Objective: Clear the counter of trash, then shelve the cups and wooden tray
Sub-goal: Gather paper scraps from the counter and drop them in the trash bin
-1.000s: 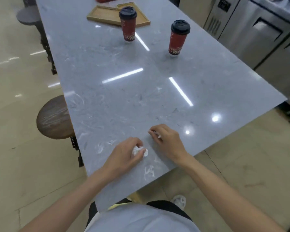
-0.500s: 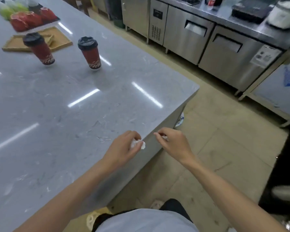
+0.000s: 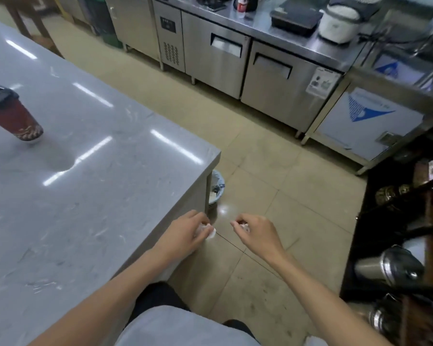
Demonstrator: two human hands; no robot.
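Observation:
My left hand (image 3: 185,236) is closed around a crumpled white paper scrap (image 3: 208,231), just past the near corner of the grey marble counter (image 3: 98,196). My right hand (image 3: 255,233) pinches a smaller white scrap (image 3: 244,227) over the tiled floor. One red paper cup with a black lid (image 3: 13,116) stands on the counter at the far left edge of view. A small bin with a white liner (image 3: 216,186) sits on the floor, half hidden behind the counter's corner, ahead of both hands. The second cup and the wooden tray are out of view.
Stainless steel under-counter fridges (image 3: 235,61) line the back, with a white rice cooker (image 3: 340,18) on top. A dark rack with steel flasks (image 3: 390,268) stands at the right. Beige tiled floor (image 3: 285,183) lies open between counter and fridges.
The view has swung right, away from the counter. Both hands, still holding their scraps, have left the countertop and now hang over the floor near the bin. One cup and the tray left the view.

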